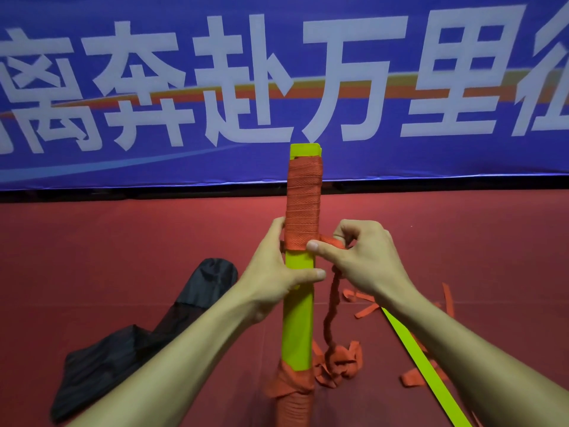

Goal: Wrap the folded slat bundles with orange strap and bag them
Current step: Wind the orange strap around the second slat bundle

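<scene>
Your left hand (pixel 271 272) curls round the yellow bundle (pixel 298 318) just below the wound orange strap (pixel 303 204); your right hand (pixel 366 260) pinches the strap's loose end, thumb on the lowest turn.

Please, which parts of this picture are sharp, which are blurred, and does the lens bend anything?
Head view: the orange strap wound on the yellow-green slat bundle is sharp, its weave readable, and so are the left hand and right hand. Head view: the white characters on the blue banner look soft and smeared. Head view: the banner's lower edge curves slightly, a wide-angle effect.
</scene>
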Demonstrator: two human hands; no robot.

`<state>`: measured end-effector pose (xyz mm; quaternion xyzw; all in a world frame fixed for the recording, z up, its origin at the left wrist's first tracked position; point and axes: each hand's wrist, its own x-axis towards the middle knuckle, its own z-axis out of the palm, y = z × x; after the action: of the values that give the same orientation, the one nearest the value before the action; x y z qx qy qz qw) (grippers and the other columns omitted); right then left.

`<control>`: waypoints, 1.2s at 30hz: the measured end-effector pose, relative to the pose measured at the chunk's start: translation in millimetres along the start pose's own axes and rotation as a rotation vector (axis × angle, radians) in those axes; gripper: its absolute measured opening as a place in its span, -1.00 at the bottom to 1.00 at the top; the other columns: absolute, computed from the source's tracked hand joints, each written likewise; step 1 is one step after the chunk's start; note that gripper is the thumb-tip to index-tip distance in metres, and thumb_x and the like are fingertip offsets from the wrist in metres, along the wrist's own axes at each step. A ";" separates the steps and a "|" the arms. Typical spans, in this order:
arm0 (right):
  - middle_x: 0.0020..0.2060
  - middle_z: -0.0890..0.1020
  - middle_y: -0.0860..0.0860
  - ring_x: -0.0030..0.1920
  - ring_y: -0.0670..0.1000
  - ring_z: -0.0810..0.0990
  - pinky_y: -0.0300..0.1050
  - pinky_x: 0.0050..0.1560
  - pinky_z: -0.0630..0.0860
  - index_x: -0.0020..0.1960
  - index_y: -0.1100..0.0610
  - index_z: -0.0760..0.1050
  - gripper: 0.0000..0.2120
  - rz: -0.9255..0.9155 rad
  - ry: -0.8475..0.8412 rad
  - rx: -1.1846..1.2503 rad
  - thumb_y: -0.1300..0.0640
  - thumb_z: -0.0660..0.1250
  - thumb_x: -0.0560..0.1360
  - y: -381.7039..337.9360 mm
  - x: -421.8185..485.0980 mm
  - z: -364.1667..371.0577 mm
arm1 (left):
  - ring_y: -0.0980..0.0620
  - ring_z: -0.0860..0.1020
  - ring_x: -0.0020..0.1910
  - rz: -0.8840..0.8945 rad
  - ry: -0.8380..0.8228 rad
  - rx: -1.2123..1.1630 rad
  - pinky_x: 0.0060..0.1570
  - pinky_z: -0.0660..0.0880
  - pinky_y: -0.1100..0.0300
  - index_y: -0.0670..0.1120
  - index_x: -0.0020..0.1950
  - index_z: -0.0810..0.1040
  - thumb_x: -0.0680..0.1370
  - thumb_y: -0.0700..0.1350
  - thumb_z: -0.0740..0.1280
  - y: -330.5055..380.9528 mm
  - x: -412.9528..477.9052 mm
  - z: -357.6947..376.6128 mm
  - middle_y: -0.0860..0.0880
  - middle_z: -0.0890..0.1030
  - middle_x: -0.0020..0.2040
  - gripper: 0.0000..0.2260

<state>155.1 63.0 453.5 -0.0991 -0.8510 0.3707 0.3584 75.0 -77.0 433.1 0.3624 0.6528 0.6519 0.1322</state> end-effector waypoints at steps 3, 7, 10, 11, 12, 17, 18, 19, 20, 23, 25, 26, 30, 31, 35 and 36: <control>-0.55 0.51 0.08 -0.44 0.07 0.58 0.06 -0.32 0.52 -0.42 0.15 0.31 -0.54 0.029 -0.051 0.126 0.00 0.56 0.34 3.4 1.1 -3.1 | 0.01 0.62 -0.08 0.007 -0.049 -0.016 -0.16 0.60 0.16 0.04 0.28 0.47 0.43 -0.49 0.43 2.0 -5.6 -2.7 -0.19 0.59 0.18 -0.42; -0.55 0.52 0.01 -0.51 0.00 0.59 -0.03 -0.38 0.50 -0.39 0.12 0.32 -0.59 0.046 -0.075 0.211 0.11 0.55 0.37 4.6 1.5 -4.6 | 0.00 0.65 -0.15 -0.046 -0.134 -0.125 -0.18 0.60 0.14 0.22 0.32 0.41 0.44 -0.55 0.36 -2.1 -8.0 -8.9 -0.13 0.63 0.12 -0.26; -0.55 0.53 -0.02 -0.52 0.02 0.58 -0.08 -0.43 0.47 -0.36 0.12 0.32 -0.61 0.057 -0.078 0.232 0.15 0.54 0.39 4.8 0.0 -5.3 | -0.05 0.66 -0.02 -0.057 -0.243 -0.167 -0.08 0.60 0.10 0.32 0.37 0.33 0.39 -0.44 0.40 -8.2 -9.2 -15.6 -0.14 0.69 0.09 -0.20; -0.55 0.53 -0.04 -0.52 0.02 0.58 -0.10 -0.44 0.47 -0.36 0.13 0.32 -0.62 0.059 -0.084 0.233 0.16 0.54 0.39 4.4 -0.6 -5.8 | -0.07 0.65 0.01 -0.056 -0.260 -0.173 -0.04 0.59 0.09 0.34 0.38 0.32 0.38 -0.41 0.40 -10.2 -9.7 -16.9 -0.16 0.69 0.10 -0.20; -0.55 0.53 -0.05 -0.51 0.02 0.57 -0.10 -0.45 0.47 -0.36 0.13 0.33 -0.62 0.059 -0.089 0.234 0.16 0.54 0.39 3.9 -1.0 -6.1 | -0.07 0.65 0.03 -0.052 -0.257 -0.175 -0.04 0.59 0.09 0.35 0.38 0.32 0.37 -0.39 0.42 -11.6 -10.0 -17.8 -0.16 0.69 0.10 -0.19; -0.54 0.42 -0.06 -0.55 0.00 0.44 0.03 -0.43 0.53 -0.32 0.14 0.34 -0.65 0.082 -0.134 0.309 0.17 0.51 0.43 6.5 1.1 -2.2 | -0.05 0.64 -0.01 -0.032 -0.177 -0.157 -0.06 0.58 0.04 0.48 0.34 0.35 0.32 -0.29 0.55 -15.2 -10.6 -17.9 -0.08 0.67 0.03 -0.15; -0.55 0.40 -0.07 -0.55 0.00 0.41 0.01 -0.44 0.51 -0.32 0.14 0.33 -0.65 0.086 -0.146 0.329 0.18 0.50 0.44 7.1 1.6 -0.9 | -0.06 0.63 -0.06 -0.042 -0.172 -0.169 -0.11 0.58 0.04 0.47 0.35 0.34 0.33 -0.31 0.53 -15.6 -11.0 -18.0 -0.07 0.66 0.01 -0.14; -0.55 0.40 -0.06 -0.55 0.01 0.41 -0.05 -0.47 0.48 -0.32 0.13 0.33 -0.65 0.086 -0.154 0.335 0.19 0.49 0.44 7.7 2.1 -0.1 | -0.06 0.62 -0.11 -0.052 -0.174 -0.184 -0.18 0.57 0.07 0.46 0.36 0.33 0.35 -0.32 0.51 -15.8 -11.4 -17.4 -0.06 0.65 -0.01 -0.14; -0.54 0.40 -0.04 -0.55 0.02 0.42 -0.12 -0.49 0.43 -0.31 0.13 0.32 -0.65 0.085 -0.157 0.330 0.19 0.49 0.44 8.0 2.2 0.7 | -0.05 0.61 -0.15 -0.058 -0.180 -0.193 -0.25 0.56 0.11 0.46 0.37 0.32 0.36 -0.33 0.50 -15.8 -12.1 -17.1 -0.06 0.64 -0.01 -0.14; -0.55 0.45 -0.03 -0.53 0.04 0.46 -0.24 -0.55 0.33 -0.32 0.13 0.33 -0.65 0.092 -0.149 0.320 0.19 0.49 0.45 10.5 2.0 2.9 | -0.06 0.64 -0.11 -0.067 -0.201 -0.186 -0.21 0.49 0.09 0.49 0.39 0.27 0.40 -0.32 0.47 -14.9 -13.3 -14.5 -0.15 0.65 0.07 -0.14; -0.56 0.48 -0.06 -0.52 0.04 0.47 -0.27 -0.56 0.33 -0.31 0.14 0.36 -0.68 0.107 -0.147 0.318 0.19 0.49 0.45 12.5 2.0 3.1 | -0.17 0.68 0.04 -0.068 -0.215 -0.189 -0.05 0.37 -0.08 0.55 0.32 0.30 0.43 -0.31 0.47 -13.0 -14.1 -12.0 -0.22 0.66 0.14 -0.17; -0.55 0.46 -0.07 -0.52 0.04 0.46 -0.28 -0.56 0.34 -0.30 0.16 0.39 -0.71 0.119 -0.154 0.316 0.18 0.49 0.45 13.0 2.0 2.7 | -0.22 0.68 0.06 -0.071 -0.211 -0.188 -0.02 0.33 -0.15 0.57 0.29 0.32 0.43 -0.30 0.49 -13.0 -14.6 -10.9 -0.22 0.67 0.13 -0.18; -0.54 0.39 -0.03 -0.53 -0.01 0.37 -0.16 -0.46 0.42 -0.24 0.21 0.48 -0.80 0.236 -0.287 0.389 0.19 0.46 0.47 14.2 1.8 -1.2 | -0.28 0.68 0.03 -0.101 -0.169 -0.181 0.01 0.51 -0.10 0.50 0.36 0.26 0.37 -0.26 0.50 -18.1 -15.2 -8.7 -0.20 0.68 0.08 -0.16; -0.55 0.39 -0.04 -0.53 -0.02 0.36 -0.13 -0.43 0.43 -0.24 0.21 0.48 -0.81 0.279 -0.327 0.434 0.20 0.44 0.48 14.2 1.8 -3.0 | -0.27 0.68 0.02 -0.105 -0.164 -0.180 -0.03 0.54 -0.05 0.49 0.36 0.26 0.36 -0.25 0.49 -19.6 -14.7 -8.8 -0.19 0.69 0.07 -0.17; -0.36 0.53 0.03 -0.32 0.03 0.55 0.00 -0.20 0.60 -0.16 0.15 0.46 -0.88 0.441 -0.553 0.696 0.21 0.33 0.55 12.8 1.6 -12.9 | -0.19 0.70 -0.05 -0.106 -0.116 -0.193 -0.19 0.55 0.11 0.42 0.37 0.27 0.35 -0.27 0.47 -21.4 -12.3 -15.5 -0.14 0.71 -0.01 -0.19; -0.31 0.57 0.05 -0.25 0.05 0.60 0.08 -0.11 0.61 -0.14 0.14 0.45 -0.91 0.477 -0.614 0.770 0.23 0.29 0.54 13.3 1.3 -15.2 | -0.13 0.70 -0.09 -0.103 -0.110 -0.193 -0.24 0.54 0.16 0.40 0.38 0.27 0.36 -0.28 0.47 -21.6 -12.4 -17.2 -0.12 0.71 -0.03 -0.19</control>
<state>163.3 81.5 452.0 -0.0385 -0.6733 0.7383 0.0099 66.2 -95.5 410.9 0.3491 0.5966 0.6833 0.2352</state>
